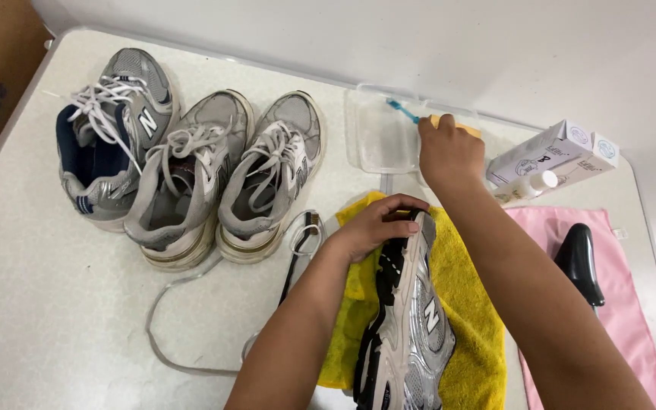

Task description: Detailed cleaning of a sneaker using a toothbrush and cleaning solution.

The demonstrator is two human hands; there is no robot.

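My left hand grips the toe end of a grey and silver sneaker that lies on its side on a yellow towel. The sneaker has no laces. My right hand reaches to the far side and holds a toothbrush with a teal head over a clear plastic container. A yellow sponge shows just behind that hand.
Three grey sneakers stand in a row at the left on the white table. Loose laces lie near the towel. At the right are white boxes, a small white bottle, a pink cloth and a black brush handle.
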